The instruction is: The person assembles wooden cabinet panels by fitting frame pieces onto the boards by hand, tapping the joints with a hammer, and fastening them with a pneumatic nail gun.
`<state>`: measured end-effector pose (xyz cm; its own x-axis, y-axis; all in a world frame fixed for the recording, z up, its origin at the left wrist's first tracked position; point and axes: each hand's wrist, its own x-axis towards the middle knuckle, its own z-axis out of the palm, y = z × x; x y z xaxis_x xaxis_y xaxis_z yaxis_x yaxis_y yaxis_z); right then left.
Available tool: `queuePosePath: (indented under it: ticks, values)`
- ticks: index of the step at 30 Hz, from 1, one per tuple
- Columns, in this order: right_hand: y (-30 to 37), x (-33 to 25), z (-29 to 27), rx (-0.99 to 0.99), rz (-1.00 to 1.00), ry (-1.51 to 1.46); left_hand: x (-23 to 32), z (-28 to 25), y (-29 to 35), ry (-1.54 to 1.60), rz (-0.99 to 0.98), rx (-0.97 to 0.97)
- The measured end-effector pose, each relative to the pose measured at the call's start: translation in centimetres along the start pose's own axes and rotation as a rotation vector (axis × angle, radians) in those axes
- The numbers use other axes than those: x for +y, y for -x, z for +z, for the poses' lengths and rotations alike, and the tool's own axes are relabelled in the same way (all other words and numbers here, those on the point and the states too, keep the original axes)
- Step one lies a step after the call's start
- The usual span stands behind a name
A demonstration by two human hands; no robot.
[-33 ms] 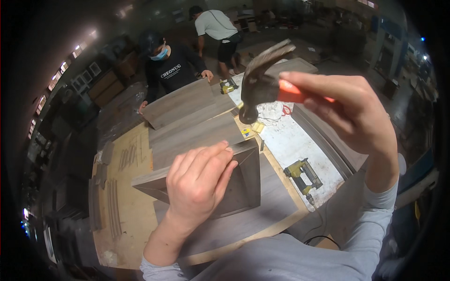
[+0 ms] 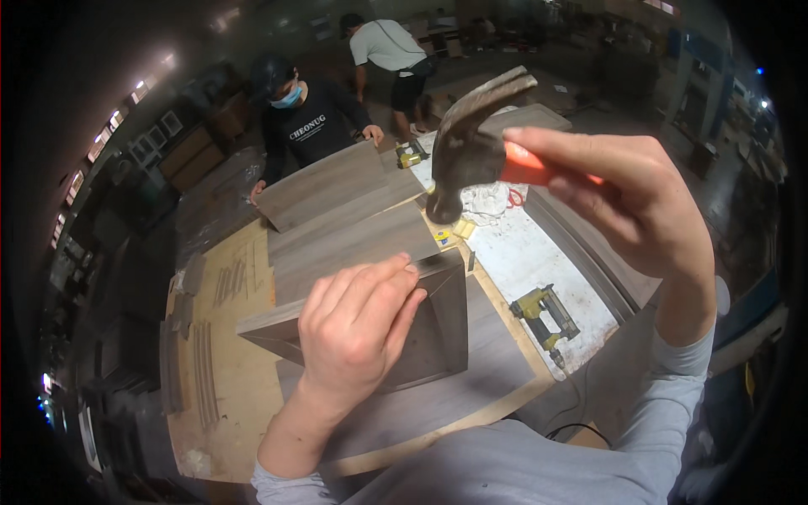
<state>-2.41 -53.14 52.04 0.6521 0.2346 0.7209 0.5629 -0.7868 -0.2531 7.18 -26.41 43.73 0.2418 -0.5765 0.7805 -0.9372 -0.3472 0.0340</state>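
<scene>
A claw hammer [image 2: 459,156] with a dark metal head and an orange handle is held up at the right. My right hand [image 2: 627,189] is closed around its handle, the head in the air above the bench. Lower and to the left, my left hand [image 2: 358,328] grips the far edge of a grey-brown wooden frame [image 2: 454,316] with mitred-looking corners. The fingers curl over that edge, and the hand hides part of the frame. Beneath it lies a flat grey-brown panel [image 2: 492,353].
A nail gun [image 2: 545,316] with a hose rests on the white board [image 2: 497,252] to the right; another nail gun [image 2: 410,155] lies farther off. Thin wood strips [image 2: 204,374] are at left. Across the bench, a masked co-worker [image 2: 311,126] holds a panel [image 2: 324,189]. Another person [image 2: 389,50] bends behind.
The hammer head has tilted very slightly, its claw end a touch farther right and up. My left hand and the wooden frame have stayed in place.
</scene>
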Motion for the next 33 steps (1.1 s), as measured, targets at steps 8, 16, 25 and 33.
queuePosePath:
  ticks: [8,16,25,33]
  values:
    - [0.3,-0.1,-0.1,-0.105,0.009,0.168,0.3,-0.2,0.2,-0.035,0.006,-0.009]
    - [0.4,0.5,-0.3,-0.300,0.094,0.126,0.6,-0.2,0.3,-0.046,0.006,-0.005]
    - [1.3,0.6,0.2,-0.239,-0.003,-0.015,0.9,-0.2,0.5,-0.063,-0.001,0.020]
    - [2.0,1.1,1.5,-0.077,-0.064,-0.013,0.0,-4.3,2.7,-0.134,0.002,-0.061]
